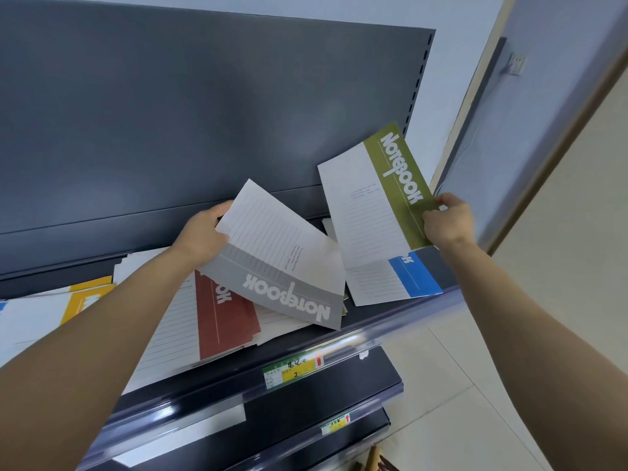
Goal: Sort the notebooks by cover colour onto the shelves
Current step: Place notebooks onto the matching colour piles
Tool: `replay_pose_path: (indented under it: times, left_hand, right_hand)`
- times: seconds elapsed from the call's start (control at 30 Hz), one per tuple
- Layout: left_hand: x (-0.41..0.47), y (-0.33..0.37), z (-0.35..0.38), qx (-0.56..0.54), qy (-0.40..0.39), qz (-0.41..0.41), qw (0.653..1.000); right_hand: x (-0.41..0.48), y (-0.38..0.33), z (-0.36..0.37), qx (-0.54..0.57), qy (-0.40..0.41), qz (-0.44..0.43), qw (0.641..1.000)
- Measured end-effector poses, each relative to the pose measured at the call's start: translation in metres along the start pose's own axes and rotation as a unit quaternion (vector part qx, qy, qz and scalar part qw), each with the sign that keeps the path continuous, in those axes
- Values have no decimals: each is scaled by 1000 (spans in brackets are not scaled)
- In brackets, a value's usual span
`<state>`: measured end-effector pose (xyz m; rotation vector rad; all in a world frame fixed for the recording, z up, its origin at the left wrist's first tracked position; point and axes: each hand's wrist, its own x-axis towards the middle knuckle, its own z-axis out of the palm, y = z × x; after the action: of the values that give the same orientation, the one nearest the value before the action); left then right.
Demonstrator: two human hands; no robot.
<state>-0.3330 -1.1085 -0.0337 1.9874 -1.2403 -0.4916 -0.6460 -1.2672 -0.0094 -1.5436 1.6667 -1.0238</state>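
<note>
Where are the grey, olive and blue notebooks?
grey notebook [289,295]: head view, grey title band.
olive notebook [398,185]: head view, olive title band.
blue notebook [415,277]: head view, blue band.

Open air above the top shelf, crowded surface below

You have wide room in front of the dark back panel [170,113]. On the top shelf [360,321], yellow notebooks [85,297], a red-brown notebook [224,314] and a blue notebook [407,277] leave only a bare front strip. The grey notebook [282,253] in your left hand [200,236] and the olive-green notebook [373,198] in your right hand [448,222] block the middle and right. The pale side panel [509,147] seems close there.
</note>
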Motion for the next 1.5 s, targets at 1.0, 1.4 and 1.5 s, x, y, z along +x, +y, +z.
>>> replay_pose_path:
  times: [1.0,1.4,1.5]
  left_hand:
    - [-37,-45,-113,103,69,-150,981]
    - [-76,-80,-148,94,41,-164,981]
    - [-77,-87,-151,101,29,-154,982]
  right_hand:
    - [-27,-3,84,-181,-172,-14,968]
    - [-80,-28,109,-365,-217,-98,900]
    - [-90,-49,116,-358,-224,-165,891]
